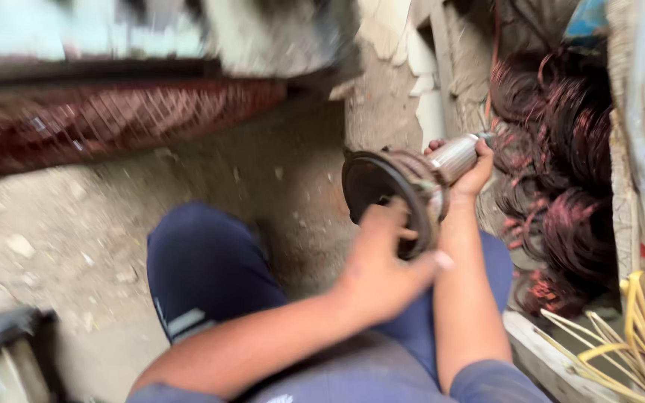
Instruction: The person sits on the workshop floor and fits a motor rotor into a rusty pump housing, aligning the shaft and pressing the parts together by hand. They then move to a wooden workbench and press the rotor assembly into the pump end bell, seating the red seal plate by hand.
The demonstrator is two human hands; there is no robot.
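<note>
I hold a motor rotor [412, 179] in front of me, above my lap. It has a dark round disc end facing left and a shiny metal cylinder toward the right. My left hand [386, 261] grips the rim of the dark disc from below. My right hand [472, 168] is wrapped around the shiny cylinder end. The picture is blurred by motion.
Piles of reddish copper wire coils [561, 186] lie at the right against a rough wall [390, 104]. Yellow strips [621, 336] lie at the lower right. A dusty concrete floor [76, 231] spreads left, with a long reddish wound part [113, 119] at upper left. My knees in dark blue trousers [203, 269] sit below.
</note>
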